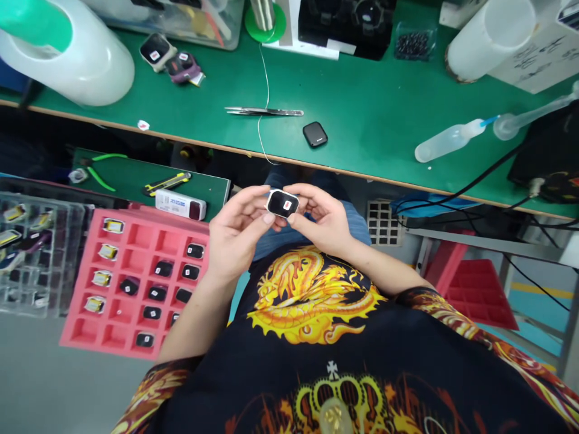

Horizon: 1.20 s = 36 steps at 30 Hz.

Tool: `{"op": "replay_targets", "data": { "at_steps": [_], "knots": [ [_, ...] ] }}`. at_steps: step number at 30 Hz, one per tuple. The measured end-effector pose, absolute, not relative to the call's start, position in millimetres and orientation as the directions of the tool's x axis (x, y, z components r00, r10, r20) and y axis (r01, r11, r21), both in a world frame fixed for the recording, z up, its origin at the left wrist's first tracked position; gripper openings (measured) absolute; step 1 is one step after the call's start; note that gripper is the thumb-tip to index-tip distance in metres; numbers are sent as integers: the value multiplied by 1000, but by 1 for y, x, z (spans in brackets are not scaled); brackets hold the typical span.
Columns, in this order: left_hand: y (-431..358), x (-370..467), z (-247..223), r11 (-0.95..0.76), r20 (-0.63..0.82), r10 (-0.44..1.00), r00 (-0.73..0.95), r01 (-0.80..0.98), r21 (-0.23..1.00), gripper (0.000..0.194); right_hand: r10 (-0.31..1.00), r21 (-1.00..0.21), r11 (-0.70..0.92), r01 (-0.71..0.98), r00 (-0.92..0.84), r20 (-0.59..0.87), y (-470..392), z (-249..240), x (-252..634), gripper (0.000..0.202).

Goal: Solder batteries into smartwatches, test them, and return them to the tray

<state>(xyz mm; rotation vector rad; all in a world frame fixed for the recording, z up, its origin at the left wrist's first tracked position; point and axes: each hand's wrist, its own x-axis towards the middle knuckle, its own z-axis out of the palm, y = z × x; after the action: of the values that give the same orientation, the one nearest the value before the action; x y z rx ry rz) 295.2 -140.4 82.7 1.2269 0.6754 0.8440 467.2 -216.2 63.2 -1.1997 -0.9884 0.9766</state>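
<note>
A small watch body (283, 204) with a dark screen, a light rim and a small label with a red mark is held over my lap. My left hand (239, 232) grips its left side between thumb and fingers. On its right side, the thumb and fingers of my right hand (323, 220) close on the same watch body. Beyond my hands, a black square watch piece (315, 134) lies on the green bench (362, 114), near its front edge. Metal tweezers (265, 111) rest to the left of that piece, across a thin wire.
A pink compartment tray (136, 260) with watch parts and a clear divided box (67, 253) are at the left. A cutter (167, 183) lies near them. On the bench are a solder spool (265, 24), a bottle (450, 140) and two watches (169, 57).
</note>
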Motion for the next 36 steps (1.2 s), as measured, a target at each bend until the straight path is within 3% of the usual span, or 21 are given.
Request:
{"op": "replay_targets", "data": {
  "at_steps": [9,16,23,36],
  "knots": [
    [-147,299,78,77,5,892,453,-164,983,31,903,-949,176,260,342,261,-223,62,459,47],
    [-158,303,88,-23,89,874,478,-142,990,64,876,-901,213,379,335,348,-224,63,463,41],
    [-163,310,92,-73,129,894,429,-144,987,59,876,-884,225,409,311,367,-224,60,465,40],
    [-155,307,77,-171,148,928,342,39,984,55,876,-846,348,403,183,447,-223,60,465,51]
  ]
}}
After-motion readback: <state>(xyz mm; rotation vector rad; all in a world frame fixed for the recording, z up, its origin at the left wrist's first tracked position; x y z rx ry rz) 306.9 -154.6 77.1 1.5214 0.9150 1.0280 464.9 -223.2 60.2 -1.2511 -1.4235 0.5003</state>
